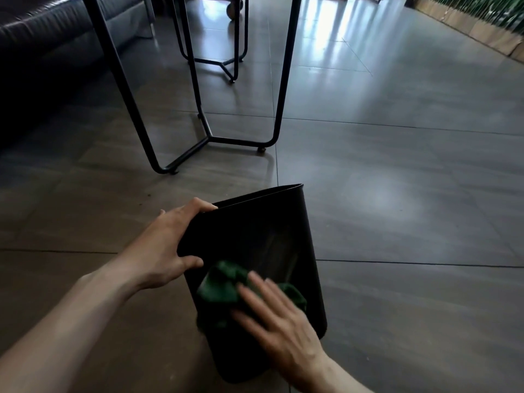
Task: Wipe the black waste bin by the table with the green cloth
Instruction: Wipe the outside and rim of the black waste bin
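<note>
The black waste bin [272, 231] stands tilted on the floor at the lower middle, with its open top facing away from me. My left hand [167, 245] grips its rim on the left, fingers over the edge and thumb on the outer wall. The green cloth [221, 285] lies bunched against the near side of the bin. My right hand [280, 319] presses flat on the cloth with straight, spread fingers. Motion blur smears that hand and the cloth.
A table's black metal legs [198, 143] stand on the grey tiled floor [397, 194] just beyond the bin. A second frame [226, 63] is farther back. A dark sofa [42, 38] fills the upper left. A low planter edge [482, 38] runs along the upper right.
</note>
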The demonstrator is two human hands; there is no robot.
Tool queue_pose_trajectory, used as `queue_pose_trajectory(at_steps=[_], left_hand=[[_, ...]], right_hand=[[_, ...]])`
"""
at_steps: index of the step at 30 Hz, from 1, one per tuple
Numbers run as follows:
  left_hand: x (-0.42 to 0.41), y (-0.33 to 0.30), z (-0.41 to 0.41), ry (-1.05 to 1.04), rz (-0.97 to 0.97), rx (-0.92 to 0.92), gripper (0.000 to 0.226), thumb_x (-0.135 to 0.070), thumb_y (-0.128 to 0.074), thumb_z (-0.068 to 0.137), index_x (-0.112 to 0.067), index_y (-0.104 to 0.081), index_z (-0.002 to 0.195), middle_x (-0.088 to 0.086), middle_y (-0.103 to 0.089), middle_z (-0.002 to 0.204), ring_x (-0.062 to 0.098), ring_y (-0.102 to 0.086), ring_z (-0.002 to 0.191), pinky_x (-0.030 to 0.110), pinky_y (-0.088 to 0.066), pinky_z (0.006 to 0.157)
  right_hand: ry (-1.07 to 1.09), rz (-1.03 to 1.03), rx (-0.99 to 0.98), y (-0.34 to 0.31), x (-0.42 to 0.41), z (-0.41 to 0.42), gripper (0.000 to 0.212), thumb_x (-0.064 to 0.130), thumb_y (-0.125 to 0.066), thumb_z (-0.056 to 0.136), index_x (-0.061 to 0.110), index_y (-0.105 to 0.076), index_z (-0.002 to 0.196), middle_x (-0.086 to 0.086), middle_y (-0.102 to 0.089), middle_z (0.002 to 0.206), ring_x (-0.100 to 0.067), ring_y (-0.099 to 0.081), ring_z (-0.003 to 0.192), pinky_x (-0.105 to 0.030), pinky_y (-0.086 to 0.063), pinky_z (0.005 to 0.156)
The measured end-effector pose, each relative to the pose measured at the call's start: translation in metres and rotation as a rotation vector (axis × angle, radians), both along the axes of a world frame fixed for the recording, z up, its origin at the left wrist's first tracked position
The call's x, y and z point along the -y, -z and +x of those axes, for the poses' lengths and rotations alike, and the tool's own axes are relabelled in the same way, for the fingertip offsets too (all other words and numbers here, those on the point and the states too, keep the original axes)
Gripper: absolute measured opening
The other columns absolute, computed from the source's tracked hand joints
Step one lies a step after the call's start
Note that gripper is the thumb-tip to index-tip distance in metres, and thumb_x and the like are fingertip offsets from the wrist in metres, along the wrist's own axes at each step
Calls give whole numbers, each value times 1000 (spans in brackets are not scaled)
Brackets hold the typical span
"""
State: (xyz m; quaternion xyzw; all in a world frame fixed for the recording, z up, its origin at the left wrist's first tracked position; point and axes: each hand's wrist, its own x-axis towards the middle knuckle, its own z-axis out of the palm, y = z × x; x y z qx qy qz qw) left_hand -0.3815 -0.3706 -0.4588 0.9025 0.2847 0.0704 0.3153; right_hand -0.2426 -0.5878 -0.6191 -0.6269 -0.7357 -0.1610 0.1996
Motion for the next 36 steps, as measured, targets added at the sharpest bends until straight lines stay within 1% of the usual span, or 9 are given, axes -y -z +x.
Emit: queue_pose_trajectory(at_steps=[4,9,13,20,22,26,29,32,36], left_hand=[[3,-1,2,8,9,2,83,-10,-88,65,-46,-45,126,-27,-56,109,8,-53,107,61,-36,112],[3,-2,0,1,6,-3,83,-10,-89,65,-44,-46,127,-24,-58,109,8,-56,106,60,-37,112],[4,-1,0,-4,2,0,83,-9,-89,66,-44,-46,127,-23,-59,111,7,-56,106,60,-36,113],[3,0,3,11,-1,7,84,-9,-88,66,-45,-45,128,-19,-59,117,10,-54,112,60,-33,115],[3,1,3,17,4,8,85,-9,-89,65,-46,-45,128,-15,-60,122,13,-55,117,59,-33,115],[4,2,3,15,1,25,86,-9,-90,64,-45,-45,128,-15,-60,123,11,-56,115,59,-34,115],[6,2,1,17,3,32,85,-9,-90,64,-44,-46,128,-18,-60,119,2,-54,106,60,-34,113],[7,2,0,22,2,35,84,-10,-89,65,-44,-46,128,-19,-59,120,3,-54,109,61,-32,115],[5,3,0,19,25,20,84,-10,-89,65,-45,-45,128,-18,-60,117,7,-52,104,61,-33,113]], right_hand=[[-125,-50,93,-8,4,18,30,12,-49,110,21,-65,134,-13,-46,159,-37,-29,155,-49,-38,120],[290,136,-291,-62,-42,61,44,0,-61,93,18,-68,133,-12,-48,158,-33,-31,155,-54,-46,113],[419,160,-322,-56,-39,46,54,0,-60,87,21,-65,137,-10,-47,158,-33,-30,155,-55,-46,112],[14,0,29,8,13,-23,27,19,-44,110,27,-65,124,-11,-55,152,-36,-37,151,-48,-47,113],[81,39,-85,-4,3,-9,26,17,-45,109,24,-64,125,-12,-54,153,-36,-36,152,-51,-43,116],[545,232,-516,-42,-29,32,49,-5,-63,88,20,-64,130,-8,-51,154,-32,-36,152,-55,-50,108],[664,304,-685,-51,-38,40,50,0,-63,94,22,-59,139,-3,-44,157,-28,-32,155,-55,-55,102],[616,276,-484,-30,-24,12,50,-2,-57,91,20,-61,136,-9,-46,151,-37,-36,151,-59,-51,106],[252,144,-172,2,-5,-39,29,15,-51,105,22,-68,127,-14,-62,142,-37,-40,150,-51,-43,117]])
